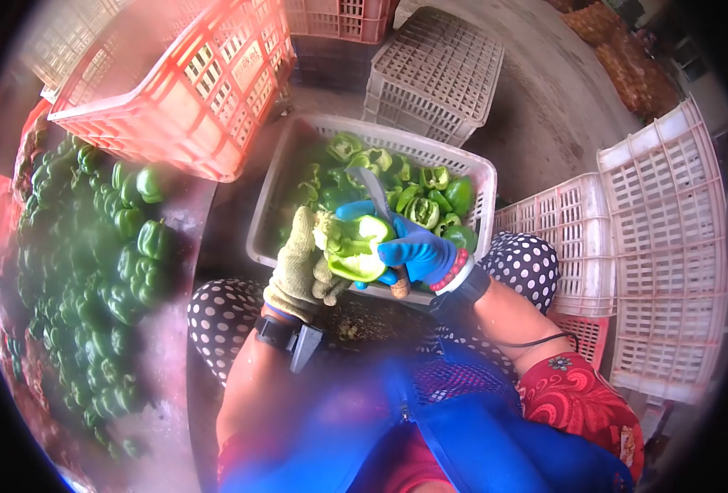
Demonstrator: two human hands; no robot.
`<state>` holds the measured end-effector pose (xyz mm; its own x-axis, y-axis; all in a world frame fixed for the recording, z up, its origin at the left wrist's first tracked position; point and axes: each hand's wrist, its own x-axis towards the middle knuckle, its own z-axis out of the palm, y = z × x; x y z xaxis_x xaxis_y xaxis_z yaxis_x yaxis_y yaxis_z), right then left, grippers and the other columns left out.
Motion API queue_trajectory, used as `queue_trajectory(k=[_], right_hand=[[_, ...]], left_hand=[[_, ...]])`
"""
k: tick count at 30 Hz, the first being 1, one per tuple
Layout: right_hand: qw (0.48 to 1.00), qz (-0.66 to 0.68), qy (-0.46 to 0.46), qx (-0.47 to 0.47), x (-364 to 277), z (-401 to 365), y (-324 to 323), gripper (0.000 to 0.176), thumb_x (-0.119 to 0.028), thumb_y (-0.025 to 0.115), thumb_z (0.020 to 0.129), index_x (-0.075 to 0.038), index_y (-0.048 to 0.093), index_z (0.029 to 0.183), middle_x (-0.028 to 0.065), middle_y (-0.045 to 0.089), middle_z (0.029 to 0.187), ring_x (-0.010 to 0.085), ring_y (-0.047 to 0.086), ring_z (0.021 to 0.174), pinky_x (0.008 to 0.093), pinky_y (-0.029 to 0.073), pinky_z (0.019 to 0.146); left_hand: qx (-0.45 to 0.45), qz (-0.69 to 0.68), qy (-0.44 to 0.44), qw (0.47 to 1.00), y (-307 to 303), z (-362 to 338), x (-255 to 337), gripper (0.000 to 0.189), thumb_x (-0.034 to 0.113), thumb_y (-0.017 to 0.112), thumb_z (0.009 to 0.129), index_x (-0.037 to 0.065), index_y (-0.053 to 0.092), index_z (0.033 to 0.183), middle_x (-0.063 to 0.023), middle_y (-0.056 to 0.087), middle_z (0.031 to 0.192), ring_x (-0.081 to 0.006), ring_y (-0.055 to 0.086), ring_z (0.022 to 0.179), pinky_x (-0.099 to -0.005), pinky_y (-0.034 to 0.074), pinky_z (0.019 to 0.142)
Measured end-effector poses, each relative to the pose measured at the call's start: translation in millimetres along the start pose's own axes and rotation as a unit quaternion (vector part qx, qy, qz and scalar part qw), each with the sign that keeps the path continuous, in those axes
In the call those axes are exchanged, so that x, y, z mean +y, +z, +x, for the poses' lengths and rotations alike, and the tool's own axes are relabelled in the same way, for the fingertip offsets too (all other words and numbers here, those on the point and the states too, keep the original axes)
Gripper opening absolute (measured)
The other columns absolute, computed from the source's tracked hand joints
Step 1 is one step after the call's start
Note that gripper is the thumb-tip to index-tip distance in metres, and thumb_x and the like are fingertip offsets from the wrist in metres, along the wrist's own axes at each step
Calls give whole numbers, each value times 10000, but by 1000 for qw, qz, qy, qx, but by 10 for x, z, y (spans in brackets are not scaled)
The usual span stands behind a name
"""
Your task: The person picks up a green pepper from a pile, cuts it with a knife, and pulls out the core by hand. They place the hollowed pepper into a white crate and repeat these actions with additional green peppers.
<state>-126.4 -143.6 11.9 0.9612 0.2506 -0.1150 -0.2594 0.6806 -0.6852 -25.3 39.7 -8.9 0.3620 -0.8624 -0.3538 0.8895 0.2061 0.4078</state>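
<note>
An opened green bell pepper (359, 256), its pale inside facing up, is held between both hands above a crate. My left hand (297, 267), in a pale knitted glove, is closed at the pepper's left side, against the seedy core (326, 230). My right hand (421, 248), in a blue glove, grips the pepper's right side and also a knife (375, 192). The knife's curved blade points up and away, and its wooden handle (400, 286) sticks out below the fingers. Beneath lie cut green peppers (421, 211) in the pale plastic crate (484, 182).
Many whole green peppers (93, 287) are heaped at the left. An orange crate (208, 99) stands at the upper left, beside an upturned grey crate (438, 70). Pale crates (668, 263) are stacked at the right. Filled sacks (619, 57) lie in the far right background.
</note>
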Motion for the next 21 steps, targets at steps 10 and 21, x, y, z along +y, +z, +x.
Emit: queue_trajectory(k=[10,21], right_hand=[[993,112,-16,-29,23,-88,-270,529,-341,768,905,-96,576,1333,114,679,955,205,639,679,260,467,541],[838,-480,-55,253,-263,28,-285,562,-408,691,988,-78,557,1422,53,713,988,110,665,724,268,528,621]], left_hand=[[-75,-64,-10,995,337,39,27,759,793,271,975,125,570,774,-45,401,421,-218,332,264,-349,324,276],[57,-100,45,992,191,74,152,575,721,313,1017,220,575,915,2,532,573,-187,398,324,-338,323,332]])
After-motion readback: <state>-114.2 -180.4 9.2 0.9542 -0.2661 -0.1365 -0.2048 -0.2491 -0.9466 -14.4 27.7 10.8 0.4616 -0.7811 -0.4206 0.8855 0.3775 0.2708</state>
